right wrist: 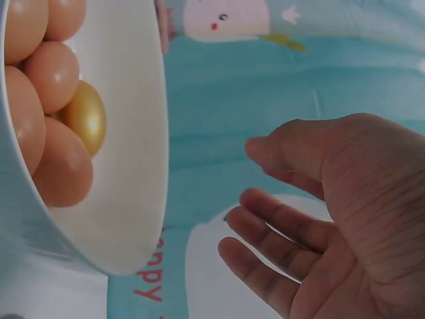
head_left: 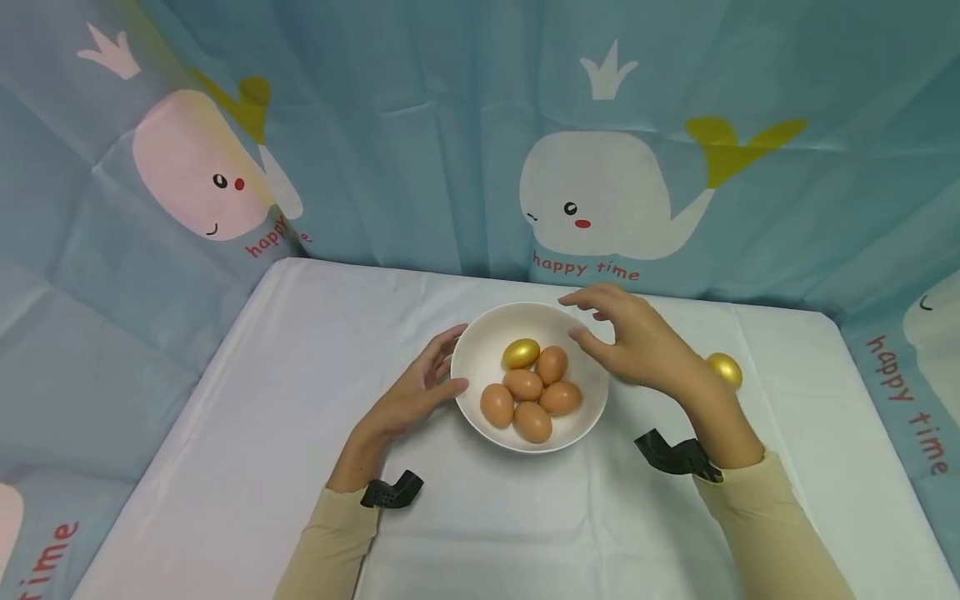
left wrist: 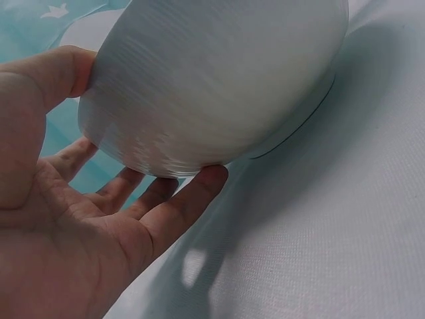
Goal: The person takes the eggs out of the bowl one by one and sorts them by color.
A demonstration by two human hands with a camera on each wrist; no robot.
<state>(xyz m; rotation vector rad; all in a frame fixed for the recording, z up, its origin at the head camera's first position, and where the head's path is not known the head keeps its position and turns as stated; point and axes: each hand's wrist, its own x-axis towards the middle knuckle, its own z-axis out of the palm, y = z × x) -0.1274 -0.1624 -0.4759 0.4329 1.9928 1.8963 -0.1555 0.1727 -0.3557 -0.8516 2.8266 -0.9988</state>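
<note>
The curtain [head_left: 420,167] reads "happy time"; left hand [head_left: 412,392] holds the bowl [head_left: 478,354], right hand [head_left: 633,337] loosely spread.

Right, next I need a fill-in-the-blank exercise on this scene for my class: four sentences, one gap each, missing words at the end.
1. The bowl holds ___ brown eggs.
2. The lone egg lying outside the bowl is ___ in colour.
3. Only the person's ___ hand touches the bowl.
4. The red words on the curtain read "happy ___".

Missing words: five; gold; left; time.
</note>
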